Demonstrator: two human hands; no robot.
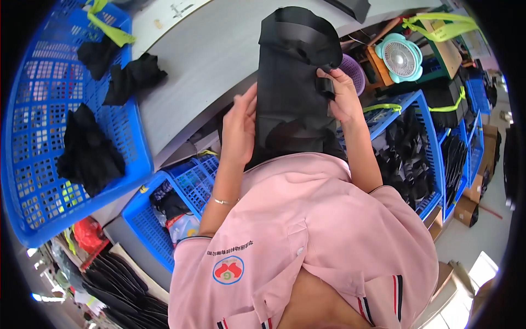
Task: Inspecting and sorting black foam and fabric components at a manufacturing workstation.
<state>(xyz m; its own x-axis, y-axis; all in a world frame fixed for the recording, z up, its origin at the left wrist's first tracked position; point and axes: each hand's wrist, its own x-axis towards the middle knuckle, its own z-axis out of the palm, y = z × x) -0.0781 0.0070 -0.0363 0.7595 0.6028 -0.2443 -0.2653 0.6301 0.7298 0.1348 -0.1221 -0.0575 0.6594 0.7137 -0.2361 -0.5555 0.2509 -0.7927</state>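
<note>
A long black fabric piece [293, 101], tube-like with a curled far end, stretches from my lap up to the grey table's edge. My right hand [342, 96] pinches a small black loop or strap on its right side. Along its left side lies my left hand [243, 118], fingers fairly straight and resting against the edge. Some of those fingertips are hidden by the fabric, and no firm grip shows.
A large blue basket [139, 145] with crumpled black pieces stands at the left, beside the grey table [192, 71]. More blue crates [433, 148] hold black pieces at the right. Behind them are a turquoise fan [401, 57] and a purple basket [353, 74].
</note>
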